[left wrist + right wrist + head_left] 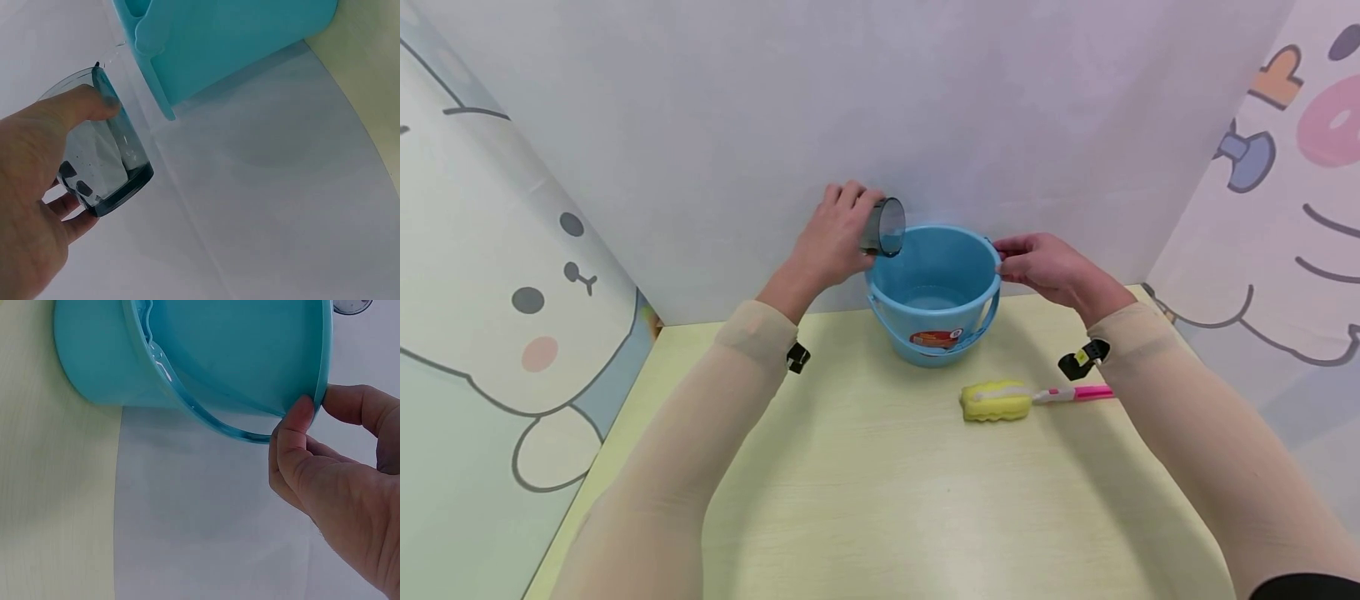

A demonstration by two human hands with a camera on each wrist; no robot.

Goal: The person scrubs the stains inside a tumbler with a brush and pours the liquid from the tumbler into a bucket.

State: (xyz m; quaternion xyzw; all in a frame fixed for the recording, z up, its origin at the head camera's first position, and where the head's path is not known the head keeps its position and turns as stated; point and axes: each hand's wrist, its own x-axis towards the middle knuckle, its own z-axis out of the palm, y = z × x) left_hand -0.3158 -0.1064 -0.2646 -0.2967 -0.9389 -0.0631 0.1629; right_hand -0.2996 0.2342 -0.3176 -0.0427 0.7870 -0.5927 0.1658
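Observation:
My left hand (pixel 837 237) grips a dark, see-through cup (pixel 891 227), tipped on its side at the left rim of the blue bucket (pixel 932 312). In the left wrist view the thumb and fingers wrap around the cup (pixel 115 156), with a few drops by its mouth. The bucket stands upright and has some clear water (pixel 931 297) at its bottom. At the bucket's right rim, my right hand (pixel 1048 268) pinches the edge near the handle's end. The right wrist view shows thumb and fingertips on either side of that rim (pixel 322 369).
A yellow sponge brush (pixel 996 401) with a pink and white handle lies in front of the bucket, partly under the right forearm. The pale wooden table (pixel 880 500) meets a white backdrop (pixel 737 125) close behind the bucket. Cartoon-printed panels (pixel 490 250) flank both sides.

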